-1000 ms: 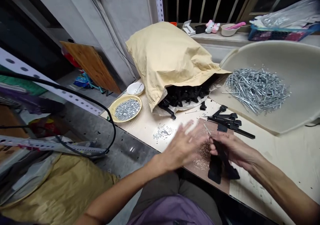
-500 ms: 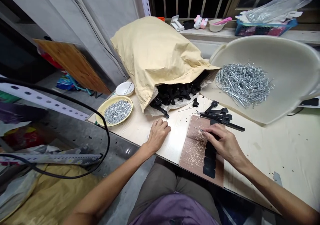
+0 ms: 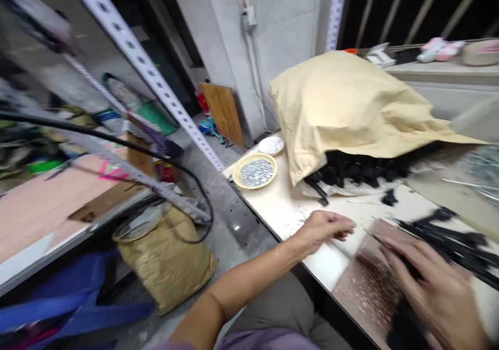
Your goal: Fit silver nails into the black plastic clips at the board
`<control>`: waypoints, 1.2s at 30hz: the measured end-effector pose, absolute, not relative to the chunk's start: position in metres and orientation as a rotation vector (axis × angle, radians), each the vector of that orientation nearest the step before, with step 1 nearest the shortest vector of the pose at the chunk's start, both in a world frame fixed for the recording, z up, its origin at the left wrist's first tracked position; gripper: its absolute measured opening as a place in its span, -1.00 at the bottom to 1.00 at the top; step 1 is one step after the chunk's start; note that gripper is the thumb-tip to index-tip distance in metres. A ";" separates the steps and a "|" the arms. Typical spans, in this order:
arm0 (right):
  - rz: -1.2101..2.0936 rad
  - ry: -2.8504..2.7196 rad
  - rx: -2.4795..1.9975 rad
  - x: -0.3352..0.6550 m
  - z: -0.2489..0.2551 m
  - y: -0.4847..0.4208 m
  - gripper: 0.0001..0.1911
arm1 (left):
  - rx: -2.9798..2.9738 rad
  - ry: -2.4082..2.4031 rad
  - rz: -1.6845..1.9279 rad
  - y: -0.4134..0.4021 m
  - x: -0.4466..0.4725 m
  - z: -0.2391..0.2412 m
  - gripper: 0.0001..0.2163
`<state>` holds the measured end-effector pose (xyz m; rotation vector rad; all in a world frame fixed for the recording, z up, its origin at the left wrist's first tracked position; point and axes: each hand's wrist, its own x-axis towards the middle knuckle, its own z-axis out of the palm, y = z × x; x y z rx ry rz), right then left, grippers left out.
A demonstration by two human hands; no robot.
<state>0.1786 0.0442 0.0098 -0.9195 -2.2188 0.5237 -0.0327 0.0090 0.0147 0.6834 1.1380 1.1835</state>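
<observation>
My left hand (image 3: 327, 228) hovers at the front of the pale table, its fingers drawn together; whether anything small is in them I cannot make out. Just to its right, my right hand (image 3: 432, 277) pinches a thin metal pin (image 3: 372, 233) whose tip points left, above the brown board (image 3: 351, 282). Pale crumbs (image 3: 374, 293) are scattered over that board. Below the right hand lie black flat pieces (image 3: 405, 324), partly covered by it. Long black plastic parts (image 3: 448, 241) rest beyond the right hand, blurred.
Small metal pieces fill a yellow dish (image 3: 237, 174) beside a white bowl (image 3: 271, 145). A large tan sack (image 3: 351, 101) spills black parts (image 3: 346, 168). A pale basin (image 3: 452, 184) with metal pins is at right. Black cable (image 3: 156, 158) loops at left.
The view has swung left and blurred, so everything sits further right. My left hand has lifted from the table and come nearer my right hand, which still pinches the pin.
</observation>
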 end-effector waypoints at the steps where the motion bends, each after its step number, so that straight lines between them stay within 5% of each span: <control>1: 0.515 -2.250 -0.913 0.172 0.020 0.040 -0.70 | 0.546 1.053 1.212 0.005 -0.030 0.020 -0.66; 11: 0.231 -2.377 -1.099 0.160 0.051 0.037 -0.71 | 0.372 0.876 1.218 0.018 -0.021 0.033 -0.81; 36: -0.234 -2.338 -1.157 0.169 0.046 0.033 -0.83 | 0.608 1.074 1.255 0.022 0.001 0.023 -0.76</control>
